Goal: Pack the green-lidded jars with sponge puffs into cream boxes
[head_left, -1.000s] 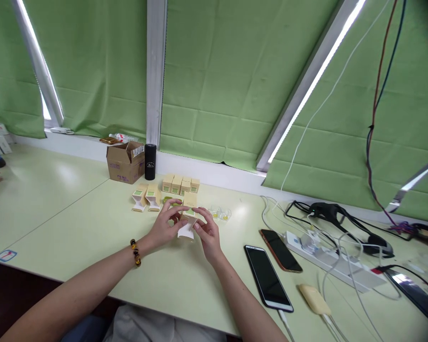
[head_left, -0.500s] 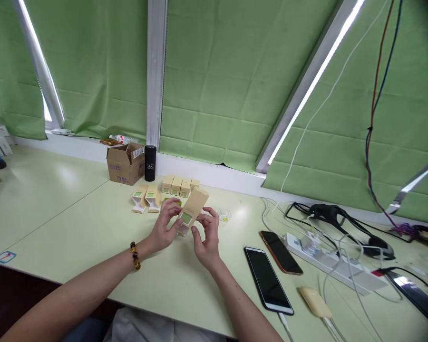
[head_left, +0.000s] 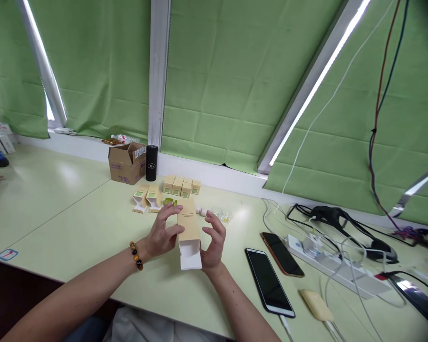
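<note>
L hand (head_left: pixel 166 232) pinches kraft carton (head_left: pixel 191 224), open end (head_left: pixel 190 251) at 6 o'clock, prob. to see inside; R hand (head_left: pixel 213 242) half-curled at its 3 o'clock, grip unclear.

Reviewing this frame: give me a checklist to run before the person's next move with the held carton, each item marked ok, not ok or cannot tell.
1. Left hand on the tan carton: ok, fingers at its left side.
2. Right hand gripping it too: cannot tell; the contact is partly hidden.
3. Near end open: ok, white flap folded out.
4. Carton empty throughout: cannot tell; the far part of its inside is hidden.
5. White-framed phone clear of both hands: ok, right of the right forearm.
</note>
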`<control>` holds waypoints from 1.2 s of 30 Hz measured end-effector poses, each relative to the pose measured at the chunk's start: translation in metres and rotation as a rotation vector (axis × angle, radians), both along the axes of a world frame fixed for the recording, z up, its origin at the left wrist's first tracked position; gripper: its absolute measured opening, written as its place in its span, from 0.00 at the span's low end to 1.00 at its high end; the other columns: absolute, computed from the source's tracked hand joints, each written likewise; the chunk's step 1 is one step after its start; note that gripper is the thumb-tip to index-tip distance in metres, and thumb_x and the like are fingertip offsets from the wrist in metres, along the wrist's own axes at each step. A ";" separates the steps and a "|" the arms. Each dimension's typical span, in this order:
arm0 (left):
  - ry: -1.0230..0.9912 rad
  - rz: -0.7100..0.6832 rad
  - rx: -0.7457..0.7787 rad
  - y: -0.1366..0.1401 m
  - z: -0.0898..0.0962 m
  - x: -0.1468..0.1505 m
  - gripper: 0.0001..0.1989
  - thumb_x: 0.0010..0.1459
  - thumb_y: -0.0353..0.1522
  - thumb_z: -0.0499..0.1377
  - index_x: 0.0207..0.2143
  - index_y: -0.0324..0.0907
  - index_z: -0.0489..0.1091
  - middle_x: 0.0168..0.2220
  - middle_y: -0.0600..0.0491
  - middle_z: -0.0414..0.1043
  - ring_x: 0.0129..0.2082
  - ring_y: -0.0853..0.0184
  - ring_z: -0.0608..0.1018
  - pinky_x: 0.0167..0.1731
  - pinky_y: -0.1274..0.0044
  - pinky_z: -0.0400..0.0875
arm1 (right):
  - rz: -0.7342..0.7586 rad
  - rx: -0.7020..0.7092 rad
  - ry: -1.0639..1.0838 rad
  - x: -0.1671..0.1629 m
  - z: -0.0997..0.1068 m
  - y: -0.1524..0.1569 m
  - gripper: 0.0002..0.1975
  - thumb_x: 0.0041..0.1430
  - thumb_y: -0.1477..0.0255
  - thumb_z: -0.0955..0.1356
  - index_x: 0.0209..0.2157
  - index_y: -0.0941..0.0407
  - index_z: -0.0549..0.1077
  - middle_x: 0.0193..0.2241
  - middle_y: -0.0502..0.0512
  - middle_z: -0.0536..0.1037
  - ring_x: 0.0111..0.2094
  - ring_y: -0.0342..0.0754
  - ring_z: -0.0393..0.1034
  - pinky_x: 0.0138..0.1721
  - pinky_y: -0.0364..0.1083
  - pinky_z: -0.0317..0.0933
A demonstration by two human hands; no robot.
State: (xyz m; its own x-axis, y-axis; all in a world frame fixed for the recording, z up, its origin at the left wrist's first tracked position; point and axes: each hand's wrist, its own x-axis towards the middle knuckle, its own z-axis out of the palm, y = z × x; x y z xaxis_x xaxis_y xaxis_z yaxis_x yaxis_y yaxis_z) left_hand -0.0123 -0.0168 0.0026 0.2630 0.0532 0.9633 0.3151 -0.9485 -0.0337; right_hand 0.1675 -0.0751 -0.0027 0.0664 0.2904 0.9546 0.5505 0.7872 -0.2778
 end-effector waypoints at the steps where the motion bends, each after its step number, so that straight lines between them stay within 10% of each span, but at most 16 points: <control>1: -0.005 0.042 0.039 -0.001 0.001 -0.001 0.18 0.57 0.22 0.60 0.45 0.51 0.64 0.59 0.49 0.60 0.59 0.57 0.71 0.61 0.50 0.67 | -0.026 0.025 -0.011 0.000 0.002 0.001 0.16 0.64 0.74 0.66 0.51 0.45 0.63 0.52 0.59 0.67 0.62 0.61 0.64 0.58 0.71 0.64; 15: -0.023 0.084 0.215 -0.006 0.004 -0.006 0.20 0.48 0.18 0.64 0.35 0.54 0.70 0.50 0.57 0.70 0.52 0.62 0.71 0.58 0.60 0.67 | -0.072 0.019 -0.083 0.004 -0.006 0.011 0.20 0.60 0.79 0.67 0.51 0.49 0.63 0.49 0.59 0.67 0.55 0.58 0.68 0.51 0.64 0.69; 21: -0.126 -0.203 -0.328 -0.001 -0.003 0.000 0.24 0.54 0.36 0.69 0.52 0.51 0.68 0.54 0.46 0.72 0.57 0.49 0.72 0.59 0.49 0.66 | -0.058 0.002 -0.033 0.001 -0.002 0.010 0.24 0.58 0.79 0.67 0.54 0.49 0.61 0.52 0.61 0.66 0.58 0.60 0.65 0.55 0.68 0.65; 26: -0.365 -0.579 -0.937 -0.003 0.010 0.011 0.24 0.65 0.40 0.61 0.60 0.44 0.63 0.53 0.43 0.73 0.54 0.55 0.76 0.53 0.63 0.73 | -0.040 -0.060 0.033 -0.001 0.004 0.007 0.27 0.58 0.76 0.68 0.57 0.50 0.59 0.55 0.64 0.63 0.60 0.63 0.62 0.58 0.71 0.61; 31: -0.460 -0.659 -1.093 0.000 0.020 0.012 0.39 0.65 0.42 0.61 0.71 0.48 0.45 0.50 0.45 0.74 0.45 0.62 0.79 0.40 0.73 0.74 | -0.039 -0.177 -0.037 0.000 0.004 0.004 0.26 0.62 0.73 0.67 0.61 0.50 0.59 0.59 0.65 0.62 0.64 0.64 0.58 0.61 0.72 0.58; 36: -0.395 -0.550 -1.093 0.000 0.015 0.014 0.31 0.65 0.42 0.61 0.66 0.54 0.53 0.61 0.44 0.63 0.36 0.71 0.78 0.35 0.77 0.73 | 0.026 -0.306 -0.078 0.000 0.001 0.005 0.26 0.67 0.73 0.64 0.65 0.49 0.60 0.65 0.64 0.55 0.67 0.62 0.56 0.62 0.67 0.61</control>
State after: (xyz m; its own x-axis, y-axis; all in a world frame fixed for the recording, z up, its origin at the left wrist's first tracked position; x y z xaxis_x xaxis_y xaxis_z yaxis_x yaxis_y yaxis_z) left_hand 0.0022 -0.0172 0.0179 0.2098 0.8370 0.5053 -0.3139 -0.4318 0.8456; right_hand 0.1678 -0.0705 -0.0021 -0.0149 0.5658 0.8244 0.5601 0.6877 -0.4618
